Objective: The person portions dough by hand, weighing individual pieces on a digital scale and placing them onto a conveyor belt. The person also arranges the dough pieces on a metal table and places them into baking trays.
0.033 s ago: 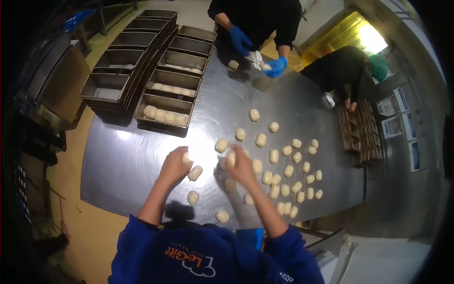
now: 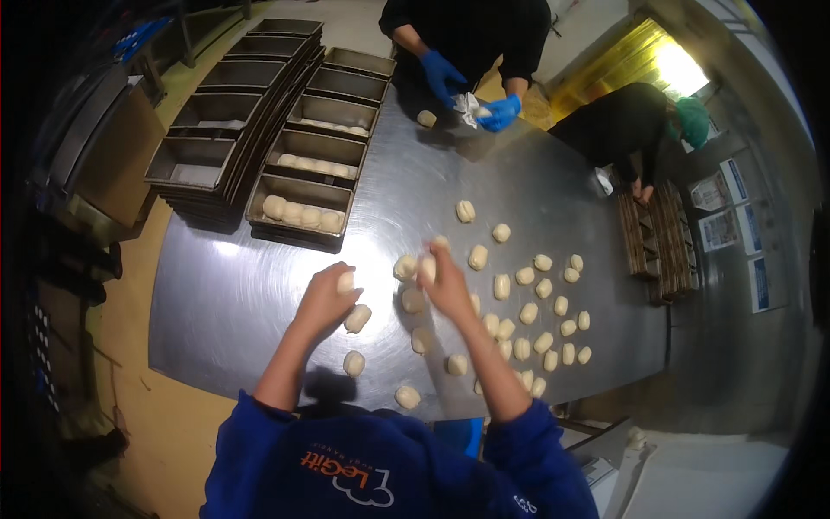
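Note:
In my left hand (image 2: 325,298) a small piece of pale dough (image 2: 347,282) is gripped between thumb and fingers, low over the steel table (image 2: 251,285). Another dough piece (image 2: 357,318) lies just beneath that hand. My right hand (image 2: 447,284), slightly blurred, has its fingers closed around a second dough piece (image 2: 427,269). Right beside it sits a rounded dough piece (image 2: 405,267), with another dough piece (image 2: 413,301) in the hand's shadow. Several more dough rolls (image 2: 501,287) are spread over the table to the right, some partly hidden by my right forearm.
A stack of loaf tins (image 2: 346,195) stands at the far left, its nearest compartments holding dough pieces; a second tin stack (image 2: 226,143) is beside it. Across the table, a co-worker's blue-gloved hands (image 2: 501,112) hold something white. Another person leans over tins (image 2: 657,238) at right.
My right hand has moved away from me, dough still in its fingers, uncovering dough pieces behind it. The left hand has shifted slightly, showing more of its dough.

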Motion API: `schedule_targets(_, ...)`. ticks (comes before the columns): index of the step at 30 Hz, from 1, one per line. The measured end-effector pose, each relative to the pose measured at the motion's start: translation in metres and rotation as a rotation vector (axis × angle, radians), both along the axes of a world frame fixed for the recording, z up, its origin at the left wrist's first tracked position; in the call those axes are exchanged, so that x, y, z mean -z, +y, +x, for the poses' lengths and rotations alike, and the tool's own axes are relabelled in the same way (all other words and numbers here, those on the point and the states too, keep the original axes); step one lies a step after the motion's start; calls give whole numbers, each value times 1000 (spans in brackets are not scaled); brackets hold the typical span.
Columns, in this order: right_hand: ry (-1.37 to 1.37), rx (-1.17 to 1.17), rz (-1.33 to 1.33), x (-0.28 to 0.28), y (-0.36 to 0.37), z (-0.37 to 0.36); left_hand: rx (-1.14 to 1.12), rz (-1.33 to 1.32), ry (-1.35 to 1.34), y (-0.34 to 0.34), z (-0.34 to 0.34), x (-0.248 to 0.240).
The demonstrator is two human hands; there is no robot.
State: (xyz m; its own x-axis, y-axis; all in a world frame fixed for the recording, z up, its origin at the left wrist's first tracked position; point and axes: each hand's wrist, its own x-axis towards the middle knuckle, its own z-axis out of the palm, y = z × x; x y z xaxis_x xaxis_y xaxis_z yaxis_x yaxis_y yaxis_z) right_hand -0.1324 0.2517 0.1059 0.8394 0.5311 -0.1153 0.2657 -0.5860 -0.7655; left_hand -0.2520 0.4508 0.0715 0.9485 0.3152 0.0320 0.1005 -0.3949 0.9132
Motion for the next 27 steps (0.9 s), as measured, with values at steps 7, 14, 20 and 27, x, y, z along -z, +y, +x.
schedule_targets(7,-304,180,90,6,14,42,10,-141,-120,-11,139,-50)
schedule_targets(14,-105,281,67,74,-118,-154,-56,185,-247,-56,306,-48)
schedule_targets(20,1,985,122,67,-203,-316,107,831,385,-64,276,71)
schedule_targets(27,-108,1533,27,85,-260,-454,247,657,-35,-67,257,69)
